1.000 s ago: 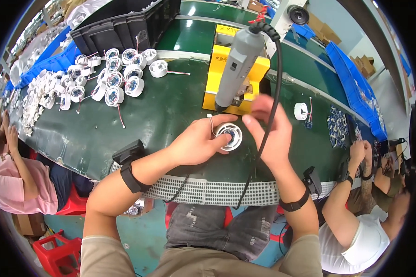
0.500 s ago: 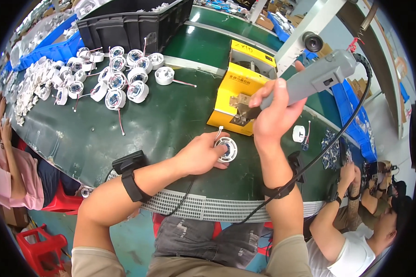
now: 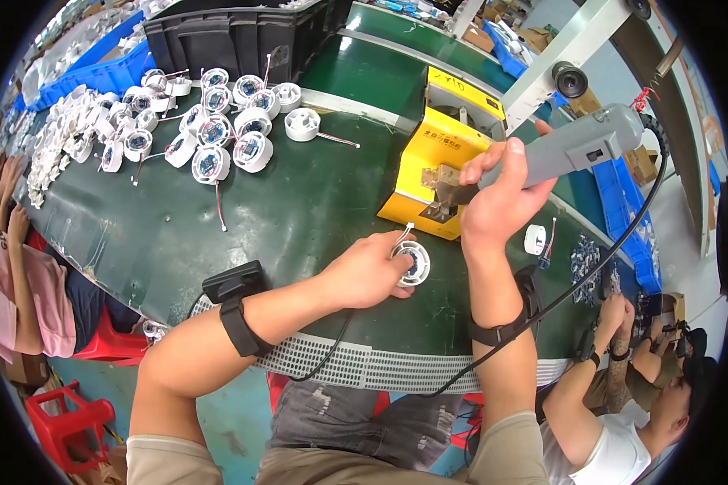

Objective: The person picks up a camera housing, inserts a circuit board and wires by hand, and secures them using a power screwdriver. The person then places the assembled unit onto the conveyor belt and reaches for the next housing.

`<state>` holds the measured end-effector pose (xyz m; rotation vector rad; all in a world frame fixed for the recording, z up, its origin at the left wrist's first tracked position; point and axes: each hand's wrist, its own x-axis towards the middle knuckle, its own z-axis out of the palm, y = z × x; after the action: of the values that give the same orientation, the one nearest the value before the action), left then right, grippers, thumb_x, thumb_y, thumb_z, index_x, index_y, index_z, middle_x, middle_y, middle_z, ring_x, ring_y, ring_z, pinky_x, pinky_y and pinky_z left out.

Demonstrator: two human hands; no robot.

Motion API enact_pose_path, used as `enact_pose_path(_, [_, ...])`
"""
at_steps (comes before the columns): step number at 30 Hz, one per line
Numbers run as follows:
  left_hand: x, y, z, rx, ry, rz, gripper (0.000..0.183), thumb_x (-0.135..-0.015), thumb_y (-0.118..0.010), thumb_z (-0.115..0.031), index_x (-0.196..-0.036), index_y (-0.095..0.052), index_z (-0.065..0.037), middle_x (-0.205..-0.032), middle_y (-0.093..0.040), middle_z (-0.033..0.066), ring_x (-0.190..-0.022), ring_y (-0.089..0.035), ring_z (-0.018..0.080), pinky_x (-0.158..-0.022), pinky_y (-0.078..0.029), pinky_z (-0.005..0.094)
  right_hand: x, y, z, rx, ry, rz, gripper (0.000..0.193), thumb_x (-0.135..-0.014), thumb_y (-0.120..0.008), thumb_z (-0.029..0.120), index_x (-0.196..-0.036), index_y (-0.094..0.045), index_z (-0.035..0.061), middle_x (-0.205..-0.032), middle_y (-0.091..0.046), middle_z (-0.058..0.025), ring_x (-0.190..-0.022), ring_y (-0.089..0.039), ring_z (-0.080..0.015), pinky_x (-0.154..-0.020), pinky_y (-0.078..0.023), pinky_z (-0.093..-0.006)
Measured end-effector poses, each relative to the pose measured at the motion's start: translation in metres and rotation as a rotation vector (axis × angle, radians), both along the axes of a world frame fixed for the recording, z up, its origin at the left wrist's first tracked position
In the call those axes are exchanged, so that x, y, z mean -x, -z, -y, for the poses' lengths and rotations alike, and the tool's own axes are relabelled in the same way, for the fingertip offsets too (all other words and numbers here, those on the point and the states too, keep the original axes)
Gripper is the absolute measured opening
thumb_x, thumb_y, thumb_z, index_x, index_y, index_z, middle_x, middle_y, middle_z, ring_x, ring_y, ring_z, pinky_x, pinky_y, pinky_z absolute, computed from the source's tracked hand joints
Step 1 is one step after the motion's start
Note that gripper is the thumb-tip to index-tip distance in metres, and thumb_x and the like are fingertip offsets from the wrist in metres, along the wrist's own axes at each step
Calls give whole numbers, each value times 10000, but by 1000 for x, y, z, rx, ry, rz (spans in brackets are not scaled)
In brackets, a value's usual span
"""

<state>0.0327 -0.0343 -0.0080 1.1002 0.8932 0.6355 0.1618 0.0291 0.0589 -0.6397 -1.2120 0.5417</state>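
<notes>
My left hand [image 3: 362,271] is closed on a round white plastic housing [image 3: 423,279] with a small blue circuit board inside, resting on the green tabletop. Thin wires with a white connector [image 3: 410,227] stick up beside my thumb. In my right hand [image 3: 496,206] is a grey electric screwdriver [image 3: 578,151], tilted, with my fingers wrapped round its lower body. Its lower end is at the metal bracket [image 3: 440,194] on the front of a yellow screw feeder [image 3: 429,153]; the tip itself is hidden. A black cable [image 3: 645,212] runs from the screwdriver's top down across my right forearm.
Several white housings with boards and wires [image 3: 212,162] stand at the left, beside a heap of small white parts [image 3: 57,153]. Behind are a black crate [image 3: 218,50] and a blue bin [image 3: 97,77]. One housing [image 3: 535,239] and loose boards [image 3: 586,267] lie right. Co-workers sit on both sides.
The whole view has shifted slightly, so everything appears a little farther right. Both hands keep their holds, and the screwdriver stays at the feeder's bracket.
</notes>
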Motion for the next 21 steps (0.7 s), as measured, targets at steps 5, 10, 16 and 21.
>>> enact_pose_path(5, [-1,-1,2,-6,-7,10,387,-987,-450,-87,-1341,-404,65,-1112,-596,147,-905,-667,219,-803,-585,301,-2,0,0,-23,3,18,380,-940,-477,121,-1283,-340,31,-662,-462,-76,-476,-463,-153,-444,-428,-304])
enact_pose_path(10, [-1,3,1,8,-28,22,386,-988,-448,-84,-1341,-402,62,-1106,-595,144,-898,-666,219,-802,-586,303,-3,4,6,31,-76,4,370,-942,-476,130,-1278,-347,41,-664,-454,-72,-480,-464,-149,-450,-427,-300])
enact_pose_path(16, [-2,0,0,-24,-30,2,378,-987,-442,-79,-1339,-412,55,-1094,-596,136,-903,-661,218,-792,-590,309,-2,11,53,140,-164,-72,391,-951,-425,145,-1310,-311,43,-666,-453,-73,-464,-454,-151,-429,-413,-301])
enact_pose_path(21, [-4,4,3,-51,-94,18,327,-958,-439,-76,-1244,-487,77,-1023,-632,181,-838,-695,234,-733,-587,317,2,21,64,146,-232,-47,433,-938,-425,148,-1331,-283,32,-667,-456,-83,-462,-454,-154,-433,-423,-297])
